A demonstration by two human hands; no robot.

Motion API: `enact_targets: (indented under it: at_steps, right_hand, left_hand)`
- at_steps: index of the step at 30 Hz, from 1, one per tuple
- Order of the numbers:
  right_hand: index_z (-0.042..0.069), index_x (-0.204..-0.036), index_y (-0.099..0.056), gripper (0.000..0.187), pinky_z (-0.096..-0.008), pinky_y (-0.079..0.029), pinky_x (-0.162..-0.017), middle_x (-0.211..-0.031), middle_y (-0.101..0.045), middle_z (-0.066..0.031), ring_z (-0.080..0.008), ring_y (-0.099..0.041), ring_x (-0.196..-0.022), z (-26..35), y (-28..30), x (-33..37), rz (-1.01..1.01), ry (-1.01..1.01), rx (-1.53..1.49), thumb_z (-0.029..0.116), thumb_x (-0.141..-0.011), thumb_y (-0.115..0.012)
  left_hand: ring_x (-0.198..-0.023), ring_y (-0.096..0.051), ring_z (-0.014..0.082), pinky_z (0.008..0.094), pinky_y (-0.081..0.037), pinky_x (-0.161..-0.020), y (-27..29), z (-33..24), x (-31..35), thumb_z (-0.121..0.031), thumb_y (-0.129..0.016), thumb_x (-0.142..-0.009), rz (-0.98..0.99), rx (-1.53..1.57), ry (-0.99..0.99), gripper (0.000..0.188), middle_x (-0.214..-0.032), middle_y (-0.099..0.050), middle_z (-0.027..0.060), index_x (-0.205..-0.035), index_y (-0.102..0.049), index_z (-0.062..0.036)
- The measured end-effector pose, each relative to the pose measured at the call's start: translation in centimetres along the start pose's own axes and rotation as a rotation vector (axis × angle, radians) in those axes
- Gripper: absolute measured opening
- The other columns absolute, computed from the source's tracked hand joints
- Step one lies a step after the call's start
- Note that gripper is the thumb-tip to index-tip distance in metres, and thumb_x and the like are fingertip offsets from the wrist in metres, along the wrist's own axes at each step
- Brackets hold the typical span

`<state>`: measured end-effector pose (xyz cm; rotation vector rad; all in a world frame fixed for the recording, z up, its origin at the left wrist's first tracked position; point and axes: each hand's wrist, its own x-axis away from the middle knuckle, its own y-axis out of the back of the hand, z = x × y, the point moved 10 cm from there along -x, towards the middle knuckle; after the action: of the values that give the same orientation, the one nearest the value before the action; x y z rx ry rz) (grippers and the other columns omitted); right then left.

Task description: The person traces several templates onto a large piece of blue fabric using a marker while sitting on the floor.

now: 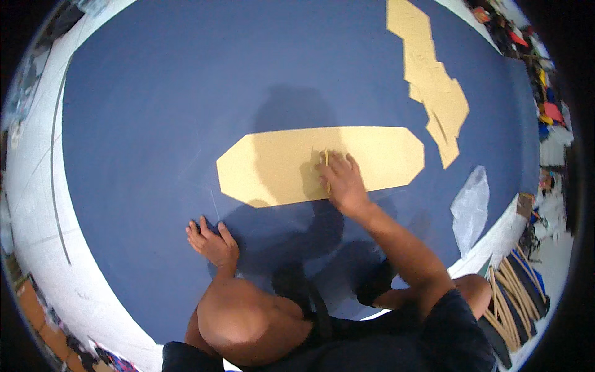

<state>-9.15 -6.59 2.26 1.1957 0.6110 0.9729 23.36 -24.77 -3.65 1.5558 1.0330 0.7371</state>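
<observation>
The long tan pattern (322, 164), a flat card piece with clipped corners, lies on a wide blue cloth (155, 124) spread over the floor, and the person crouches at its near edge. The right hand (343, 183) rests on the pattern near its middle, fingers curled and pinching a thin yellow pencil (327, 170) that stands almost square to the long edge. The left hand (212, 242) is off the card, spread flat on the cloth just beside the pattern's near left corner, seemingly taking body weight. To mark well here, I judge the card should be kept from creeping: the free hand would steady it better pressed on the pattern itself, close to the pencil. The pencil wants light, even pressure so the cloth beneath does not ruck. More tan pieces (434, 80) lie well apart at the far right, and a white bag (471, 208) nearer.
</observation>
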Motion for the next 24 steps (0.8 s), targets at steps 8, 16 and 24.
enact_targets:
  at_steps: [8, 16, 24]
  right_hand:
    - [0.02, -0.138, -0.06, 0.042, -0.0608, -0.022, -0.122, -0.156, -0.046, -0.0099, -0.0379, -0.035, -0.149, 3.2, -5.2, 3.2, -0.102, 0.051, -0.064, 0.03, -0.097, -0.064]
    - [0.016, -0.138, -0.059, 0.042, -0.059, -0.02, -0.123, -0.157, -0.045, -0.0102, -0.0361, -0.033, -0.151, 2.8, -5.4, 4.7, -0.081, 0.097, -0.13, 0.029, -0.098, -0.064]
    - [0.016, -0.139, -0.058, 0.043, -0.061, -0.017, -0.123, -0.159, -0.044, -0.0105, -0.0362, -0.033, -0.15, 1.5, -5.7, 7.9, -0.101, -0.025, 0.003, 0.029, -0.099, -0.064]
  left_hand:
    - [-0.144, -0.034, 0.0455, 0.0583, -0.023, -0.119, 1.2, 0.8, 0.0, -0.027, -0.055, -0.101, -0.086, 0.157, 0.008, 0.046, -0.15, -0.045, 0.027, -0.141, -0.056, -0.0043]
    - [-0.131, -0.047, 0.0412, 0.0517, -0.036, -0.111, 1.9, 3.1, -3.1, -0.031, -0.066, -0.097, -0.019, 0.387, 0.197, 0.033, -0.136, -0.056, 0.0232, -0.118, -0.071, -0.0059]
    - [-0.135, -0.04, 0.0442, 0.0526, -0.035, -0.112, 2.7, 0.1, -7.8, -0.053, -0.082, -0.079, -0.02, 0.191, -0.064, 0.065, -0.142, -0.048, 0.0274, -0.122, -0.067, -0.0059]
